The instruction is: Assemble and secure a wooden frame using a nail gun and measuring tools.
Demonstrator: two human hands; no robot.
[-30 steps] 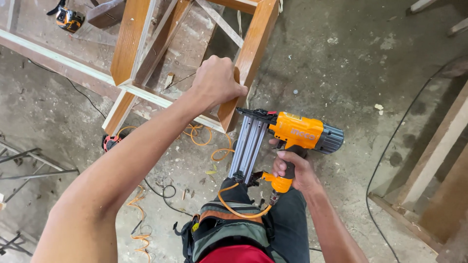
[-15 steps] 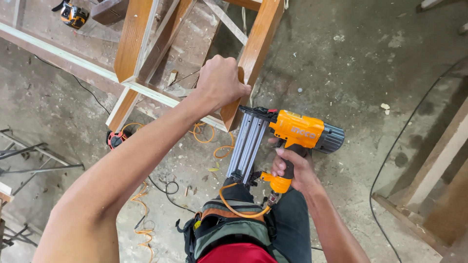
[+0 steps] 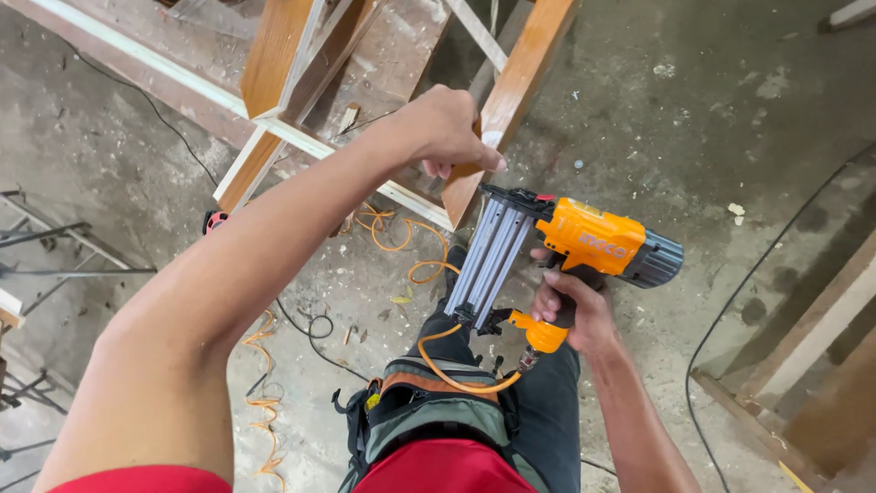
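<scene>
Hands: left [image 3: 444, 128] grips beam [image 3: 511, 100] edge | right [image 3: 575, 310] holds nailer [image 3: 584, 242]

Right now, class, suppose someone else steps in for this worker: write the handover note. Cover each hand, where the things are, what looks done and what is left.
Left hand: gripping the lower end of a slanted wooden leg of the frame.
Right hand: closed on the handle of the orange nail gun; its nose sits beside the leg's end, and contact cannot be confirmed.
Orange coiled hose runs from the gun's handle down over the tool pouch.
Done: leg lined up against the white rail.
Left: whether nails are already in cannot be seen; check the joint.
</scene>
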